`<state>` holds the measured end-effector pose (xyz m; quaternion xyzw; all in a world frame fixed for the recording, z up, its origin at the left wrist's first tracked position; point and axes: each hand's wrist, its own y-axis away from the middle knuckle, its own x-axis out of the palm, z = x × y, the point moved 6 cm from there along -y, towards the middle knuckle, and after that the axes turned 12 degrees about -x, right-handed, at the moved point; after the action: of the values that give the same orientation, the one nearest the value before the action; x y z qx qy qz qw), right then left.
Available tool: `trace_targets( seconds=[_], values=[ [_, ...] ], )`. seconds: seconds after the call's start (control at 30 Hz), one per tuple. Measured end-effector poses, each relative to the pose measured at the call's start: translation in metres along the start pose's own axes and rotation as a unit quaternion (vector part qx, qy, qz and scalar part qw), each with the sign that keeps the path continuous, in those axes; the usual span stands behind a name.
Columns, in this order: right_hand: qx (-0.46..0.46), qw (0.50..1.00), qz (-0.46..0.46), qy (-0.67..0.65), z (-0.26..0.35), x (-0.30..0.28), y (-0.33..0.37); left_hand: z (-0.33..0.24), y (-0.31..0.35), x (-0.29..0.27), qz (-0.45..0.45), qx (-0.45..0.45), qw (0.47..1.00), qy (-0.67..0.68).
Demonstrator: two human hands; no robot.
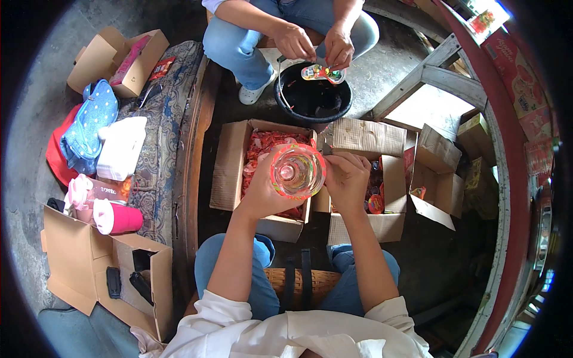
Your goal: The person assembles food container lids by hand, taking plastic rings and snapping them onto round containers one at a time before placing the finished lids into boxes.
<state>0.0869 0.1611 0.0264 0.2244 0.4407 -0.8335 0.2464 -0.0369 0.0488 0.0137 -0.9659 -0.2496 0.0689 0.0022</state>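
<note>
My left hand [260, 190] is wrapped around a clear plastic cup [298, 173] with a red and green printed band at its rim. The cup's mouth faces up toward me. Close against the cup's right side, my right hand [348, 179] is closed with its fingers bent. A small dark, flat piece [326, 149] shows at its fingertips; what it is I cannot make out. Below my hands stands an open cardboard box [230, 170] full of red plastic scraps. Beside it, another open box [369, 227] holds printed cups, partly hidden by my right hand.
Across from me a seated person's hands [316, 51] hold a printed clear cup [322, 73] over a black bucket [283, 98]. A smaller open box [439, 185] stands at right beside a wooden frame [453, 80]. At left, a patterned cushion [158, 131] holds bags and a pink cup [122, 217].
</note>
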Motion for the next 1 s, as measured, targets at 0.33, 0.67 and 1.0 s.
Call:
trace_targets(
  seconds=[0.33,0.67,1.0],
  values=[
    [-0.093,0.98,0.149,0.089,0.018,0.007,-0.006,-0.005,-0.002,-0.004,0.01,-0.019,0.994,0.109],
    [-0.05,0.995,0.081,-0.042,0.007,0.029,0.009,0.007,-0.016,-0.007,-0.005,-0.078,0.938,0.337],
    [0.184,0.975,0.117,0.038,-0.102,0.044,0.059,0.052,-0.026,-0.033,-0.136,-0.232,0.947,0.178]
  ],
)
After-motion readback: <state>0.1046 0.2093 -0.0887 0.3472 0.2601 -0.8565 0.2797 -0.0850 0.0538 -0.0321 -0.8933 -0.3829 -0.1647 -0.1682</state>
